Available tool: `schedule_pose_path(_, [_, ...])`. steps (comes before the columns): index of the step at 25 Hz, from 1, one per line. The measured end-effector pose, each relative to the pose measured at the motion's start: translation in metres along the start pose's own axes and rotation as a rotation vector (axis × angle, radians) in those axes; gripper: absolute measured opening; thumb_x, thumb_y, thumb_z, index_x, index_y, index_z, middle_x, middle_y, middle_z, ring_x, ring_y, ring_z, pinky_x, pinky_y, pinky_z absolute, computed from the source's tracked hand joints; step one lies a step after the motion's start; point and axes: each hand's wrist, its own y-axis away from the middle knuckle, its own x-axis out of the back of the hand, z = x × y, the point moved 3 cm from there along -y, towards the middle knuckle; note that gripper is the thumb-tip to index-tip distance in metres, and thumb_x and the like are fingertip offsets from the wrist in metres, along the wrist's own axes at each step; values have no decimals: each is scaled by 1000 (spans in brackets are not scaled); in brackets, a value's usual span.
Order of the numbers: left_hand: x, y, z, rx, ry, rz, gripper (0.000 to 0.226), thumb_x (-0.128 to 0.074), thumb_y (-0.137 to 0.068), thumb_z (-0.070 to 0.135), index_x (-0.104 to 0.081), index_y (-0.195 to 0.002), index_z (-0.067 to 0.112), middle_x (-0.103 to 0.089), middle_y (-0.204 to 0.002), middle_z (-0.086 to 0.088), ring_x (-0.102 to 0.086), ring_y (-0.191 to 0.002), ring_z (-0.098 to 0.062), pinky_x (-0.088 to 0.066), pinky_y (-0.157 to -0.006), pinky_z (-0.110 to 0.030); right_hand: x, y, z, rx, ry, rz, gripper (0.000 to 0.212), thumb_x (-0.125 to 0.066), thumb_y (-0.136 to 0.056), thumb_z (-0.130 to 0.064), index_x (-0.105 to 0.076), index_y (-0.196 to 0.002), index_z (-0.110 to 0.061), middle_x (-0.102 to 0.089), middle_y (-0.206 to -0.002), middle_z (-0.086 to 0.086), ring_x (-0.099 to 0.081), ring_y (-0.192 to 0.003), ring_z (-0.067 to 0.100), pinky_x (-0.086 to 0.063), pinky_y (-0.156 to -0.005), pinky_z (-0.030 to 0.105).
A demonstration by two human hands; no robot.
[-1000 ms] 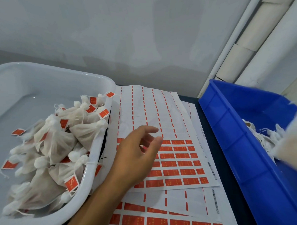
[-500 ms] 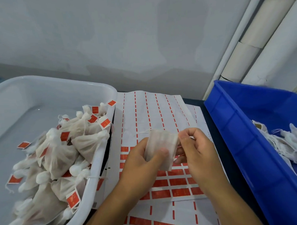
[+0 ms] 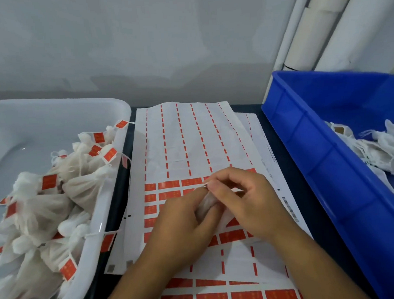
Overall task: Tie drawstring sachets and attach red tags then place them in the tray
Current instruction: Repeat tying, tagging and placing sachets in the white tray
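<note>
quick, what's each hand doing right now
Left hand: closed, fingers curled round the sachet.
Right hand: closed, pinching the drawstring at the sachet's top.

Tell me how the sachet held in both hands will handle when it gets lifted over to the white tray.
The sachet is thin gauzy cloth bunched between the left hand and right hand, so it probably flops and squashes rather than holding shape. It looks light. Its drawstring is fine thread and may snag on tagged sachets in the white tray.
</note>
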Motion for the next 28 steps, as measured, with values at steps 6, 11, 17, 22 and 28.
schedule_pose_path(6, [3, 0, -1, 55, -47, 3, 48, -33, -77, 85, -60, -96, 50, -66, -84, 32, -64, -83, 12, -52, -58, -10, 5, 1, -2, -78, -221, 127, 26, -56, -90, -54, -76, -99, -39, -75, -99, -25, -69, -100, -3, -54, -78, 10])
schedule_pose_path(11, [0, 1, -3, 31, -234, 4, 63, -22, -72, 95, -59, -98, 51, -64, -90, 34, -66, -75, 2, -59, -71, -19, 16, 0, -1, -162, -351, 271, 27, -58, -85, -60, -76, -93, -43, -76, -86, -17, -75, -79, 4, -57, -61, 15])
schedule_pose_path(17, [-3, 1, -1, 42, -306, -5, 54, -44, -78, 85, -43, -125, 58, -53, -118, 34, -58, -89, 2, -49, -77, -15, 21, -1, -1, -130, -468, 319, 22, -57, -93, -51, -76, -97, -39, -73, -83, -5, -69, -68, 11, -57, -71, 23])
schedule_pose_path(22, [10, 4, 12, 8, -80, 248, 33, -52, -82, 75, -51, -107, 53, -58, -99, 31, -57, -94, 4, -48, -62, -9, 19, 4, -12, 16, -499, 259, 21, -56, -96, -43, -76, -100, -38, -75, -89, 0, -75, -83, 21, -60, -74, 25])
schedule_pose_path(28, [-4, 4, 7, 459, 504, -234, 62, -26, -90, 73, -78, -93, 38, -77, -86, 7, -69, -72, -5, -52, -70, -23, 10, 12, -24, 117, -501, 173, 20, -57, -98, -32, -77, -103, -27, -77, -87, 2, -76, -81, 22, -62, -72, 25])
